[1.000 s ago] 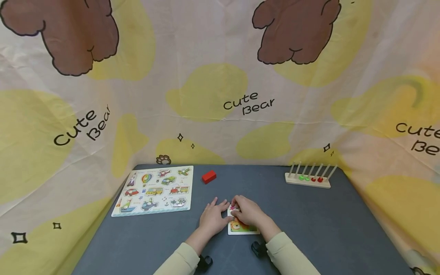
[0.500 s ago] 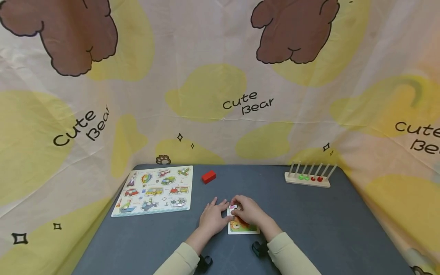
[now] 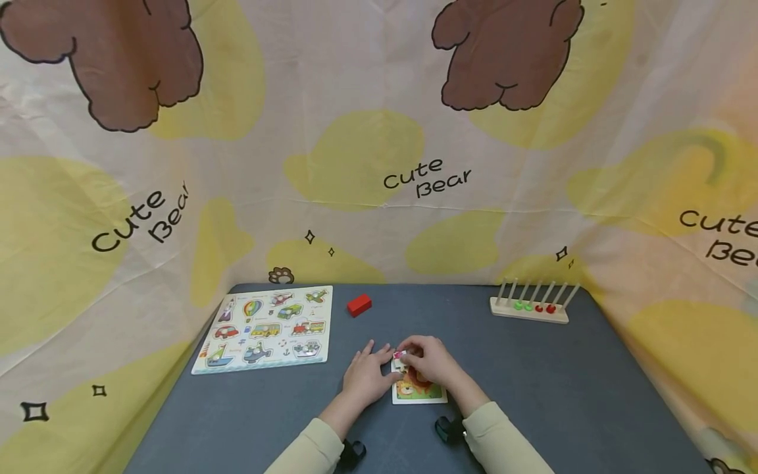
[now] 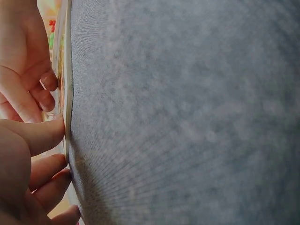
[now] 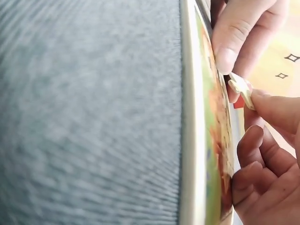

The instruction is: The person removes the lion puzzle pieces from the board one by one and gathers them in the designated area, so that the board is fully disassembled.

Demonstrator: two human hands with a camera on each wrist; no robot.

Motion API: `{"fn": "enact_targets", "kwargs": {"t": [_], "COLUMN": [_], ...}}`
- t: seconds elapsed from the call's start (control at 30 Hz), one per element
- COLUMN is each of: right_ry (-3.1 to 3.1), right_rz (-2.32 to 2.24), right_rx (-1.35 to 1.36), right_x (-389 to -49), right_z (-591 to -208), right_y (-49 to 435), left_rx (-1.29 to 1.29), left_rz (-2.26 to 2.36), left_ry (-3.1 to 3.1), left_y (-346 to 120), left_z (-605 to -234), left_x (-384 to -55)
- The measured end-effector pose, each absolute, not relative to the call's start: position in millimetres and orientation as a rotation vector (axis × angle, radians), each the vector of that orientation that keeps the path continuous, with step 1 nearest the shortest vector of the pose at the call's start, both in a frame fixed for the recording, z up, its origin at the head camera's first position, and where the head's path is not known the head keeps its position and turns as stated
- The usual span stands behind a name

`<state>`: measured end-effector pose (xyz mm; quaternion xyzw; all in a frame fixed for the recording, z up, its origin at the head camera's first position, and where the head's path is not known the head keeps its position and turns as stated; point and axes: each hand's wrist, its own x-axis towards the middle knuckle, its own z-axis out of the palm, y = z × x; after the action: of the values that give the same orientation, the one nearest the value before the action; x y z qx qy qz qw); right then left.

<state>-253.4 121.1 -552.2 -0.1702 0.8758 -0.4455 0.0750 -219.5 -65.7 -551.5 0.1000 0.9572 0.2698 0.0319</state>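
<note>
A small jigsaw board (image 3: 422, 397) with an orange lion picture and a pale rim lies on the dark table. My right hand (image 3: 437, 363) is over its far part and pinches a small puzzle piece (image 5: 242, 90) between thumb and index finger. In the right wrist view the piece is tilted and stands just off the board's face. My left hand (image 3: 365, 378) lies along the board's left side, fingers spread, its thumb over the picture. The left wrist view has fingertips (image 4: 55, 164) of this hand touching the board's edge.
A large white picture board (image 3: 260, 362) with vehicles lies at the back left. Beside it sits a red block (image 3: 359, 305). At the back right stands a wooden peg rack (image 3: 529, 315) with green and red beads. A printed cloth hangs behind the table.
My right hand has shifted very slightly, with the piece turning in its fingers near the board's far left corner. The left hand has stayed where it was.
</note>
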Motion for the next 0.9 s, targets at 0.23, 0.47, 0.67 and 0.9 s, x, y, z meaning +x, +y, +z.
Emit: {"fn": "enact_targets", "kwargs": {"t": [0.23, 0.47, 0.67, 0.9], "right_ry": [2.641, 2.494, 2.373, 2.450], "right_rz": [-1.430, -1.587, -1.711, -1.711], "right_rx": [-0.485, -0.482, -0.447, -0.400], "right_x": [-255, -254, -254, -252], "right_z": [-547, -537, -530, -517], "right_y": [124, 130, 136, 143], "left_rx": [0.298, 0.321, 0.336, 0.330], "left_rz": [0.820, 0.796, 0.804, 0.766], "left_ry": [2.942, 2.946, 2.939, 2.938], "left_y": [-65, -65, -66, -66], "left_z": [-551, -549, -548, -549], "left_x": [-220, -220, -220, -221]}}
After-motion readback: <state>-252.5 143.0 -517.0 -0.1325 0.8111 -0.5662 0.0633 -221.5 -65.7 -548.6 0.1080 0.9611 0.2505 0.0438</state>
